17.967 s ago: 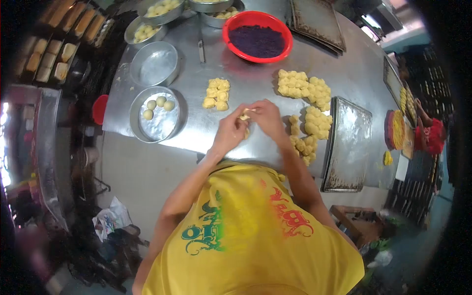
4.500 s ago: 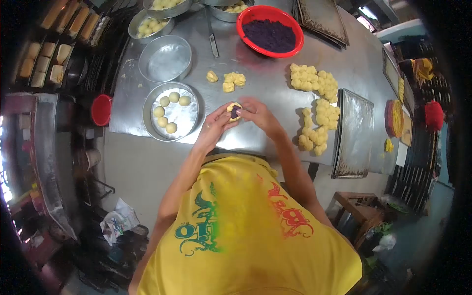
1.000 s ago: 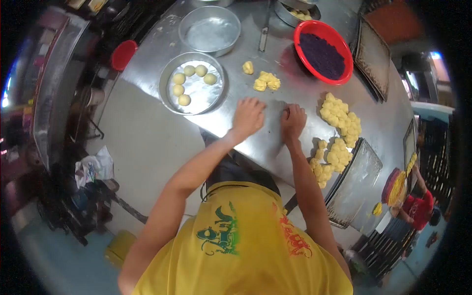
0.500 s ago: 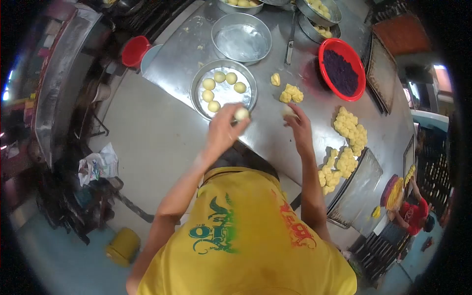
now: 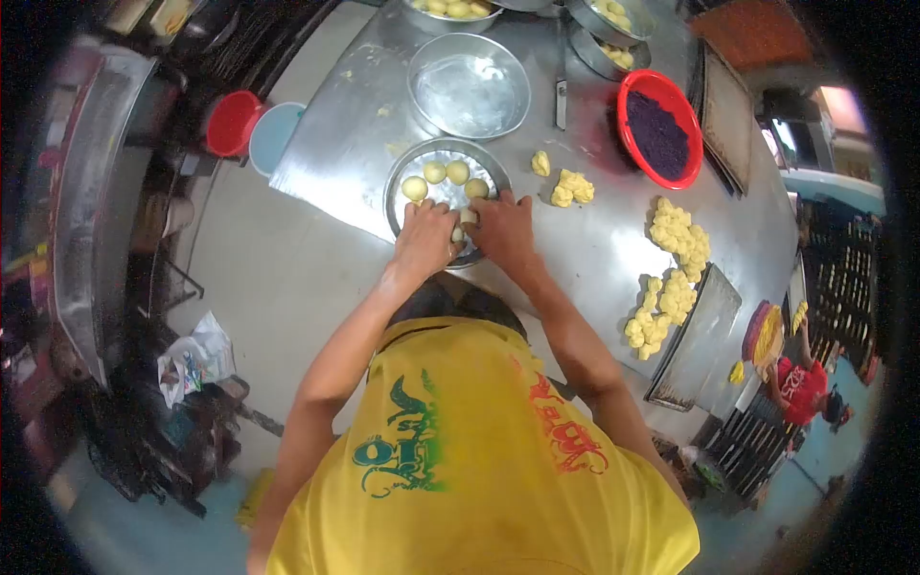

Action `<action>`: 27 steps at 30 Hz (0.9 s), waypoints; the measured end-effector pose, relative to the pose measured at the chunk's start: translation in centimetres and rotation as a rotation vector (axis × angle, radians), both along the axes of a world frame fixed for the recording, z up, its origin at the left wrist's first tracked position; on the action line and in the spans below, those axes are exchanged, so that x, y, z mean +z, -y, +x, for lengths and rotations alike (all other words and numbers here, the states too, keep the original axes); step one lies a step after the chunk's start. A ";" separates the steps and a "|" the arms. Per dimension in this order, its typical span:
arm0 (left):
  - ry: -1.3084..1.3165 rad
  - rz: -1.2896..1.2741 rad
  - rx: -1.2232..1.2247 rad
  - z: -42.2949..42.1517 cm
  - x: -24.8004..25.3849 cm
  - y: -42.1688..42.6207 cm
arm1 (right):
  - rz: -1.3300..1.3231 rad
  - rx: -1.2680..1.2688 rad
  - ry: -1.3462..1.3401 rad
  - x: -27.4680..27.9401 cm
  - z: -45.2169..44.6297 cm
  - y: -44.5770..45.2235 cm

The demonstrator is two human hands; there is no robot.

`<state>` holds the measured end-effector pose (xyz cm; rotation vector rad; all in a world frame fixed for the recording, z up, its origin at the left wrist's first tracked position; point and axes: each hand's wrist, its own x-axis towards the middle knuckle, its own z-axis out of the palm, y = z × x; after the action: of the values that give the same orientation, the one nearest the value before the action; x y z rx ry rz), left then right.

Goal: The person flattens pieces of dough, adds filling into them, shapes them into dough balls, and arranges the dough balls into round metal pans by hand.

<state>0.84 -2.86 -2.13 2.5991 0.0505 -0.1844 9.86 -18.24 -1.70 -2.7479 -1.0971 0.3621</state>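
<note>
A round metal pan (image 5: 392, 195) stands near the table's edge, with several smooth pale-yellow dough balls (image 5: 434, 172) set along its inside wall. Over the pan's near side, my left hand (image 5: 426, 236) is closed with a dough ball (image 5: 458, 233) at its thumb and fingers. From the right my right hand (image 5: 504, 230) reaches over the rim, its fingers bent round another dough ball (image 5: 468, 218). Both hands are close together and partly cover the balls beneath them. Small rough dough lumps (image 5: 572, 189) lie on the table right of the pan.
Behind stands a second round pan (image 5: 470, 86). A red bowl of purple filling (image 5: 659, 129) sits to the right, near a dough scraper (image 5: 562, 103). Clusters of yellow dough pieces (image 5: 678, 240) lie by flat trays (image 5: 695, 335). A person in a red shirt (image 5: 801, 391) works at far right.
My right hand has moved left from the bare table to the pan, bringing its dough ball. My left hand has lowered its ball into the pan's near side. The view has shifted slightly.
</note>
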 end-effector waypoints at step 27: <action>0.002 -1.015 0.659 3.4 3.8 19.1 | 0.720 -0.286 -0.797 6.3 5.2 20.7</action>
<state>4.21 -21.93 1.67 1.4692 0.6257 0.0400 15.07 -38.99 4.59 -1.8015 -0.4714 0.7475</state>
